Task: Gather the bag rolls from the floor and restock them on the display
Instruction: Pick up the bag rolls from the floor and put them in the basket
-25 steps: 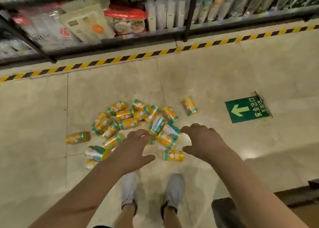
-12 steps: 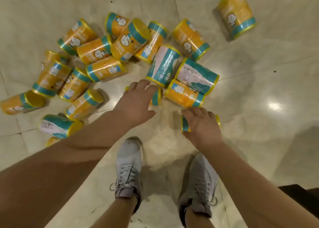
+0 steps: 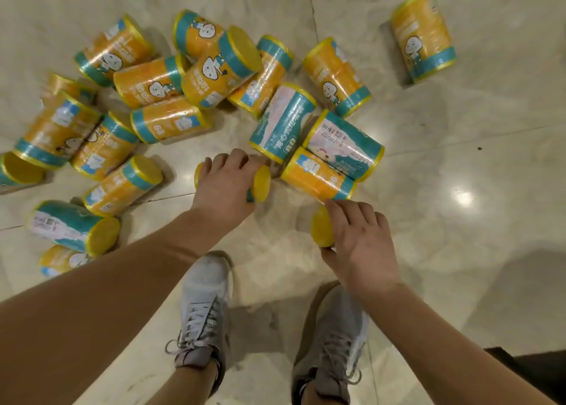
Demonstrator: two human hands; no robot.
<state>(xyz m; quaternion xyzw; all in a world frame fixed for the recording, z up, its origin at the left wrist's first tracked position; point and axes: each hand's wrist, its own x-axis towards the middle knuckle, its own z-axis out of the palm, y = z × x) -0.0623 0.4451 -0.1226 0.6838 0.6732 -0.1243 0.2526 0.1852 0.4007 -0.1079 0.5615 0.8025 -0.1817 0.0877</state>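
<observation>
The floor [image 3: 459, 251] was big, pale and shiny, with thin lines between its tiles. No edge of the floor showed, and the display was not in the picture at all.

A heap of bag rolls [image 3: 159, 82] lay on the floor in front of the person. Most were orange with teal bands. Many touched each other, and one sat on top of the others. A few teal rolls [image 3: 343, 142] lay on the near side of the heap. One lone orange roll [image 3: 424, 35] lay by itself on the far right, well apart from the heap.

Two grey shoes [image 3: 205, 309] stood on the floor just beside the heap.

The left hand [image 3: 225, 187] was curled round a first roll [image 3: 262, 184], and mostly the roll's yellow end peeked out. The right hand [image 3: 363, 242] held a second roll [image 3: 321, 231], with fingers on top and the thumb under it. It was hard to tell if these two rolls were off the floor yet.

The job looked like it had only just begun. Two rolls were in the hands. All the others were on the floor, waiting to be picked up. None could be seen put back on the display.
</observation>
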